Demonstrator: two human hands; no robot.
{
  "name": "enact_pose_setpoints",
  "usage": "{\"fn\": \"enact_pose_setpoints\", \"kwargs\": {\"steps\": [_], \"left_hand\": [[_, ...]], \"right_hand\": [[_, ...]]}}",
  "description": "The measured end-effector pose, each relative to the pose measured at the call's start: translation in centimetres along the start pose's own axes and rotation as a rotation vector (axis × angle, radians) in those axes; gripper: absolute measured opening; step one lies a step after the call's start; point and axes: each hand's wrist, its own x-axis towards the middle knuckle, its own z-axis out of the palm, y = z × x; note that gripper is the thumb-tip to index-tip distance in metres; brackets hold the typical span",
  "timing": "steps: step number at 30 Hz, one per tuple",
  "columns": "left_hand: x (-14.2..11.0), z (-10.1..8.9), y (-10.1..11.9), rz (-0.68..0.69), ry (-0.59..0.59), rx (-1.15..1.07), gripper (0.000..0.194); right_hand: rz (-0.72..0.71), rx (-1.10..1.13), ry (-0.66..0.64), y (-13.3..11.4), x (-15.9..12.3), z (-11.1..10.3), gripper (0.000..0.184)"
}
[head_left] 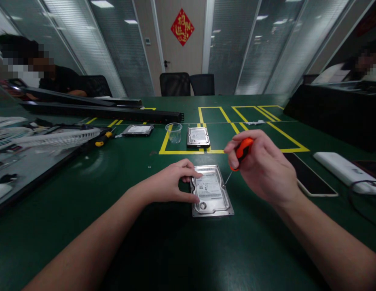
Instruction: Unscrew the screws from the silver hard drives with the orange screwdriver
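Observation:
A silver hard drive (212,194) with a white label lies flat on the green table in front of me. My left hand (178,182) rests on its left side, thumb and fingers apart and gripping the drive's edge and top. In my right hand (263,169) is a screwdriver (243,152) with an orange and black handle, its fingers wrapped round the grip. The thin shaft slants down to the left, and its tip meets the drive's right edge. Beyond the drive stand a second hard drive (198,137) and a clear plastic cup (175,133).
A third drive (138,129) and a yellow-black tool (103,138) lie to the left, near a tray of parts (54,151). On the right are a phone (309,173) and a white power bank (347,171) with a black cable. Two people sit at the far sides.

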Motion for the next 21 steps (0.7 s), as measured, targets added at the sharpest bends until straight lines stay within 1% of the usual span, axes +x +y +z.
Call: {"fn": "enact_pose_setpoints", "kwargs": {"steps": [2,4,6,7,10,13,14,16,18,19,21], "left_hand": [[0.01,-0.02,-0.04,-0.004,-0.004,-0.008,0.068],[0.02,-0.06,0.02,-0.01,-0.008,-0.015,0.068],[0.01,-0.09,0.13,-0.016,-0.012,-0.014,0.067],[0.0,-0.11,0.18,-0.018,-0.013,-0.012,0.067],[-0.05,-0.12,0.3,-0.019,-0.013,-0.006,0.066],[-0.05,-0.12,0.34,-0.02,-0.012,-0.002,0.067],[-0.03,-0.11,0.34,-0.021,-0.012,-0.001,0.067],[0.01,-0.1,0.31,-0.024,-0.013,0.001,0.067],[0.04,-0.09,0.26,-0.021,-0.013,0.005,0.067],[0.05,-0.08,0.23,-0.019,-0.012,0.008,0.068],[0.04,-0.08,0.19,-0.018,-0.014,0.013,0.068]], "right_hand": [[0.017,0.011,-0.012,-0.19,-0.03,0.0,0.027],[0.022,0.008,-0.009,-0.38,-0.02,-0.01,0.021],[0.011,0.008,0.011,-0.44,0.03,-0.01,0.009],[0.01,0.015,0.018,-0.41,0.06,0.0,0.009],[0.021,0.045,0.009,-0.21,0.1,0.02,0.018],[0.027,0.061,-0.006,-0.08,0.02,0.01,0.01],[0.026,0.072,-0.009,-0.1,-0.02,0.0,0.01],[0.034,0.1,-0.015,-0.22,-0.08,-0.02,0.021],[0.043,0.111,-0.022,-0.39,-0.09,-0.04,0.026],[0.046,0.104,-0.023,-0.46,-0.08,-0.04,0.025],[0.037,0.076,-0.016,-0.48,-0.04,-0.05,0.015]]}}
